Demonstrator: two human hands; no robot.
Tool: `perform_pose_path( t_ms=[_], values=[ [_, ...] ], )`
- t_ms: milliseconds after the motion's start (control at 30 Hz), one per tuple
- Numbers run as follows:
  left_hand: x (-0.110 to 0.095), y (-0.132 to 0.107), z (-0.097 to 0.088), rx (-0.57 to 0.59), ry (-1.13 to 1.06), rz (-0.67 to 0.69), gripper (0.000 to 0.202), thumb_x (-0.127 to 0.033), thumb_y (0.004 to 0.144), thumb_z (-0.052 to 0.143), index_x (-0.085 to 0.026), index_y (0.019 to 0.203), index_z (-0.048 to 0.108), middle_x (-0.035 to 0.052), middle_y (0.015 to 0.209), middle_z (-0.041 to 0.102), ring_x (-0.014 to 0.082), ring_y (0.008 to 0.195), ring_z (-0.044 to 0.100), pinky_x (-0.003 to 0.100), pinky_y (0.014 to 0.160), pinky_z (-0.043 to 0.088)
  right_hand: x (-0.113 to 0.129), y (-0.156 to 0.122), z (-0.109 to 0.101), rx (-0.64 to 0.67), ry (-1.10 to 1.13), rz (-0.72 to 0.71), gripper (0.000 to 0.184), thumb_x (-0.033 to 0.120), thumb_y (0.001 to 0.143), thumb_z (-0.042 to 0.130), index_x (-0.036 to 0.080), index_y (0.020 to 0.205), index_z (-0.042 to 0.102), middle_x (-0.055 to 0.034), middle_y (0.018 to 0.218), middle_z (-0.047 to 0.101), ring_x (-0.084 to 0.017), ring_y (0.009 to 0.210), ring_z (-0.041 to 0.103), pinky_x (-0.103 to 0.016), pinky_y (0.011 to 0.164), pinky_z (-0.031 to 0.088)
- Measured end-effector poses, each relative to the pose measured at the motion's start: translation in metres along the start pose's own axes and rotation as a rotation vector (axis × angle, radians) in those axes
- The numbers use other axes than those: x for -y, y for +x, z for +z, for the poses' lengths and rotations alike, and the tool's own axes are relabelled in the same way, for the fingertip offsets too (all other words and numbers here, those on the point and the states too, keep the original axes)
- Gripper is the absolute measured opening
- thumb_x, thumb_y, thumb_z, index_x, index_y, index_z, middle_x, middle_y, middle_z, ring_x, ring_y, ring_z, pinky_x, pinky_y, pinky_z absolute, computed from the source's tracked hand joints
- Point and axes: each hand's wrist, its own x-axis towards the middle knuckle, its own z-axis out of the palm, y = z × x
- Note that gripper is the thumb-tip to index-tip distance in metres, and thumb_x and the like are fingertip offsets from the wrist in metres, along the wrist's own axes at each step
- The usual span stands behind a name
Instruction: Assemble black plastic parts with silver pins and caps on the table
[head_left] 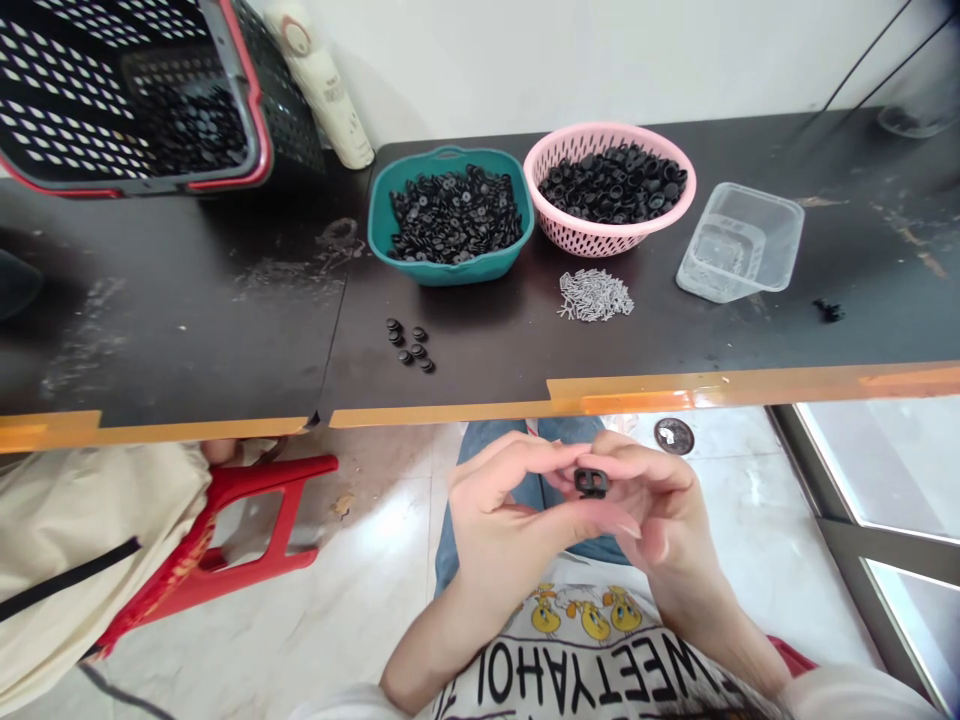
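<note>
In front of my lap, below the table edge, my left hand (504,515) and my right hand (660,500) meet around a small black plastic piece with two holes (591,483). The fingers of both hands are closed on it, my left thumb under it and the fingertips along its top. Part of the piece is covered by the fingers. On the table beyond lie several small round black plastic pieces (411,346) in a loose group. A heap of tiny silvery springs (595,296) is to the right of them.
Along the back stand a teal basin (450,272) of black discs, a pink basket (592,240) of black caps and a clear plastic tub (780,245). A dark crate (289,120) and a spray bottle (330,95) are at left. Another person (97,530) sits near a red stool (274,530).
</note>
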Motion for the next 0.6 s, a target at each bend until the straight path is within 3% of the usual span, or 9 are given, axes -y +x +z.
perform_pose_path(
  t_ms=[67, 200, 400, 600],
  values=[
    [-0.001, -0.001, 0.0, -0.018, 0.003, -0.009, 0.035, -0.043, 0.058, 0.096, -0.026, 0.083, 0.08, -0.0002, 0.065, 0.073, 0.0144, 0.055, 0.063, 0.029, 0.056, 0.058, 0.0, 0.001, -0.002, 0.025, -0.046, -0.002, 0.042, 0.043, 0.067, 0.094, 0.036, 0.106, 0.082, -0.0027, 0.088, 0.075, -0.02, 0.078, 0.072, -0.032, 0.069, 0.064],
    [-0.003, -0.004, 0.001, 0.009, -0.027, -0.01, 0.037, -0.045, 0.057, 0.096, -0.023, 0.079, 0.076, -0.0008, 0.063, 0.07, 0.0129, 0.054, 0.06, 0.031, 0.063, 0.059, -0.002, 0.004, -0.005, 0.08, -0.087, -0.051, 0.036, 0.032, 0.07, 0.094, 0.039, 0.104, 0.082, -0.0009, 0.082, 0.076, -0.018, 0.069, 0.071, -0.033, 0.069, 0.064],
    [-0.001, -0.006, 0.001, 0.039, -0.094, -0.05, 0.042, -0.057, 0.06, 0.089, -0.023, 0.08, 0.073, -0.0009, 0.064, 0.063, 0.0128, 0.057, 0.056, 0.029, 0.062, 0.057, -0.007, 0.008, -0.001, 0.035, 0.025, 0.033, 0.023, 0.044, 0.067, 0.094, 0.041, 0.088, 0.083, 0.0011, 0.071, 0.075, -0.017, 0.058, 0.067, -0.039, 0.071, 0.065],
    [0.006, -0.007, -0.002, 0.023, -0.02, -0.042, 0.052, -0.07, 0.066, 0.079, -0.024, 0.087, 0.068, -0.0003, 0.074, 0.058, 0.0147, 0.067, 0.056, 0.027, 0.062, 0.052, -0.003, 0.007, 0.01, -0.006, 0.015, 0.058, 0.02, 0.042, 0.076, 0.088, 0.039, 0.095, 0.083, -0.0001, 0.077, 0.077, -0.017, 0.061, 0.07, -0.036, 0.07, 0.065]
  ],
)
